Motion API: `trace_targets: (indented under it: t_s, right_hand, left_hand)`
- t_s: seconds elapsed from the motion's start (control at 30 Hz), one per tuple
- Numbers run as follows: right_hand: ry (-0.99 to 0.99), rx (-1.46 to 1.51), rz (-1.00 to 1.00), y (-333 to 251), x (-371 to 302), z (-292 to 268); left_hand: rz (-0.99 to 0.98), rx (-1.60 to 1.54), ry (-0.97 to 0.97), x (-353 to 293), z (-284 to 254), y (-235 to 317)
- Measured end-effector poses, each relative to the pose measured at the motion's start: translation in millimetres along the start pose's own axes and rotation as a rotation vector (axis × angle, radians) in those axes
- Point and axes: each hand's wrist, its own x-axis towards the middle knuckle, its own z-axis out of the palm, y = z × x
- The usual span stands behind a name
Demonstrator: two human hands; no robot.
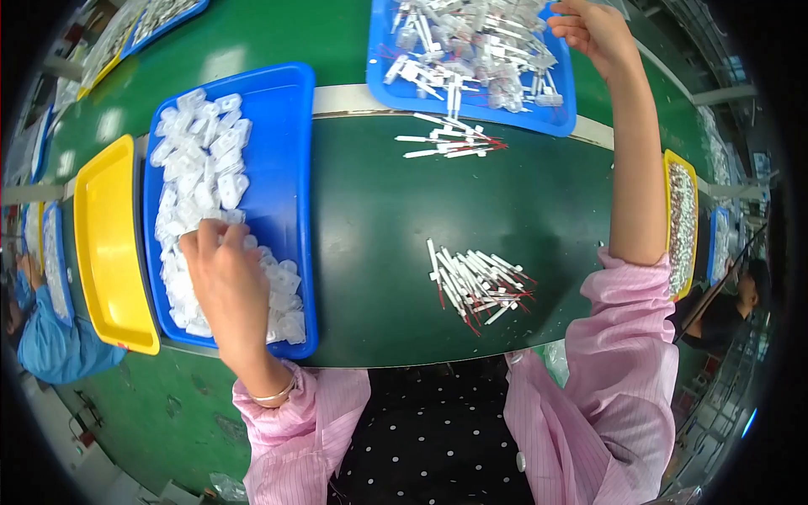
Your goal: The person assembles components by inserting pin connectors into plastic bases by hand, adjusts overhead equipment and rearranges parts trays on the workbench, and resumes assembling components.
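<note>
My left hand (225, 282) is over the long blue tray (286, 168), its fingers bent down onto the heap of translucent white plastic pieces (206, 160). Its fingertips are lost among the pieces, so whether they grip one is hidden. Stretched far forward, my right hand (593, 34) hovers at the right rim of a second blue tray (539, 122), fingers extended and nothing visible in them. That tray is heaped with clear plastic parts and white sticks with red wires (497, 50). A pile of white sticks with thin red wires (480, 282) lies on the table in front of me.
A smaller bunch of wired white sticks (454, 137) lies just before the far tray. An empty-looking yellow tray (109, 244) flanks the long blue one. At right stands a yellow tray of small parts (682, 223). A person in blue (63, 332) sits at the far left.
</note>
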Motion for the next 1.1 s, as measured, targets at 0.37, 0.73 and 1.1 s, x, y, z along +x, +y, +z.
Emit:
trace_targets:
  t_s: [0.37, 0.73, 1.1]
  right_hand:
    - [-0.456, -0.875, -0.556, 81, -250, 100]
    - [-0.332, -1.034, -0.418, 86, -226, 139]
    - [-0.282, 0.511, -0.131, 38, -241, 100]
  left_hand:
    - [-0.154, -0.743, 0.471, 2, 21, -1]
    - [-0.294, -1.931, -0.045, -34, -3, 52]
    - [-0.332, -2.261, -0.41, -42, 3, 83]
